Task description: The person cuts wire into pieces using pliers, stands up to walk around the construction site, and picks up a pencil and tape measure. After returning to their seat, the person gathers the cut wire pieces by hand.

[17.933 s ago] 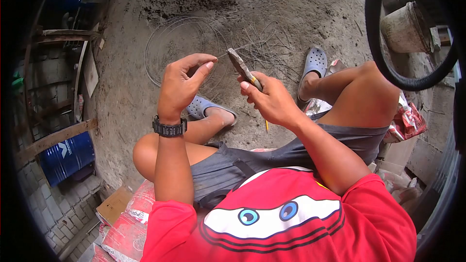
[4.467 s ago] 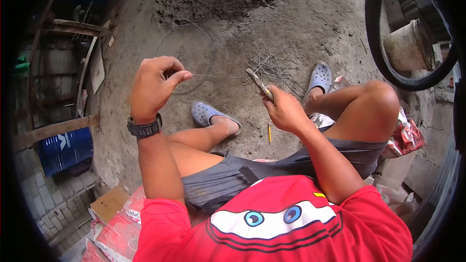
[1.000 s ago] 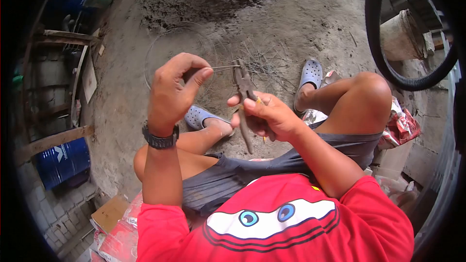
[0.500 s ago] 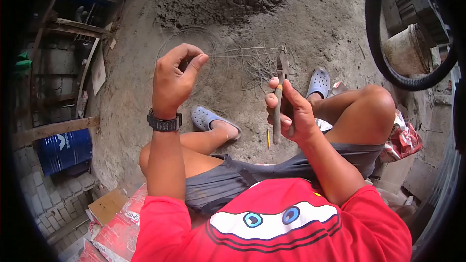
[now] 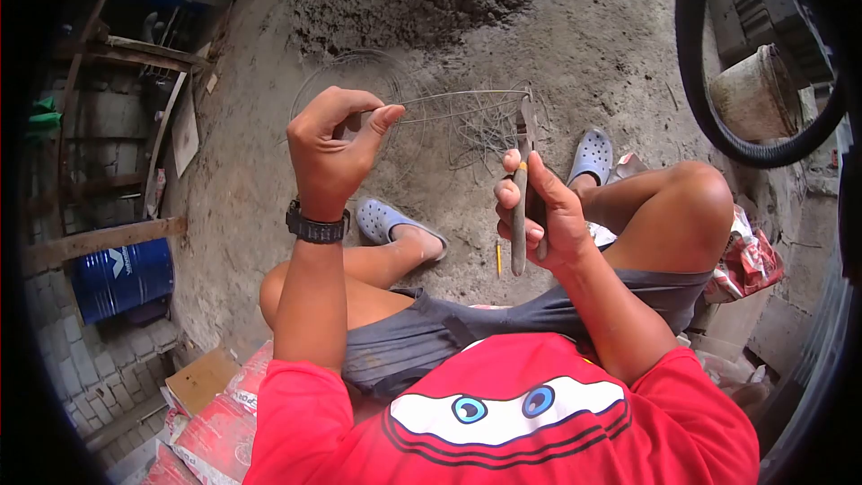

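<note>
Seated on sacks, viewed from above; left hand (image 5: 337, 148) raised, thumb and forefinger pinching one end of a thin wire (image 5: 458, 97) stretched level toward the pliers (image 5: 522, 181); right hand (image 5: 539, 211) wrapped around the handles, upright, nose gripping the wire's other end. Best kept taut and level between both grips; better to squeeze the handles firmly, keep the pinch close and steady, avoid kinks. Beyond, on the dirt floor (image 5: 620, 36): wire coil (image 5: 350, 81) and a pile of cut pieces (image 5: 489, 130).

White logo mark on the blue drum (image 5: 121, 280), no readable lettering, red sacks' (image 5: 220, 436) print too blurred
</note>
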Motion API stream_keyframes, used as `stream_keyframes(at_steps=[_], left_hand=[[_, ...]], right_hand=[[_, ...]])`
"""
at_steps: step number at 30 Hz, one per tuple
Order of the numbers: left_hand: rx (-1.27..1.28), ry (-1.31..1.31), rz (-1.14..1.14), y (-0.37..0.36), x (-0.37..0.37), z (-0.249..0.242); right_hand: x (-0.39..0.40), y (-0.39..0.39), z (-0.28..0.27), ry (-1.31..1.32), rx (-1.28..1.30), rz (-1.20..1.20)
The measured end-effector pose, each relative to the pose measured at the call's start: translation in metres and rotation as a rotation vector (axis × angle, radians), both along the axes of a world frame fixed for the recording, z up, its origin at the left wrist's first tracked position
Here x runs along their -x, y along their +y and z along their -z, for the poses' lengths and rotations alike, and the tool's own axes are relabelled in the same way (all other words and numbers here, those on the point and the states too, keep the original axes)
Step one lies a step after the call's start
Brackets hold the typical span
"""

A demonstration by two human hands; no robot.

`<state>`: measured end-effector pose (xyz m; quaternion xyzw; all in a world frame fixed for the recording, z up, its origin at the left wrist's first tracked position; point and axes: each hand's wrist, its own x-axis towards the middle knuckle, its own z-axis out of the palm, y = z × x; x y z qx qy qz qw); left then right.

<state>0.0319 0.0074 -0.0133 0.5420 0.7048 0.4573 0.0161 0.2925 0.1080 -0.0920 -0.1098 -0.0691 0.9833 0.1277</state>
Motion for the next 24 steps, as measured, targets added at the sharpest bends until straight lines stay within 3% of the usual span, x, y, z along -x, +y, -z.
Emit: stream_keyframes(at_steps=[6, 8, 11, 14, 18, 20, 24], left_hand=[[-0.097, 0.005, -0.130, 0.002, -0.001, 0.005], [0.083, -0.103, -0.081, 0.002, 0.003, 0.002], [0.157, -0.053, 0.060, 0.003, 0.013, 0.001], [0.288, -0.072, 0.008, -0.001, 0.013, -0.003], [0.337, -0.037, 0.039, -0.001, 0.013, 0.002], [0.231, -0.248, 0.006, -0.005, 0.033, 0.010], [0.254, -0.250, -0.013, -0.016, 0.054, -0.005]], right_hand=[[-0.001, 0.001, -0.003, -0.017, -0.060, -0.022], [0.000, 0.003, -0.001, -0.027, -0.068, -0.013], [0.003, 0.012, 0.005, -0.069, -0.038, 0.058], [0.008, 0.018, -0.010, -0.290, -0.284, -0.031], [0.008, 0.009, -0.011, -0.359, -0.253, -0.033], [0.000, 0.009, 0.001, -0.019, -0.089, -0.071], [-0.002, 0.008, 0.017, 0.210, -0.051, -0.242]])
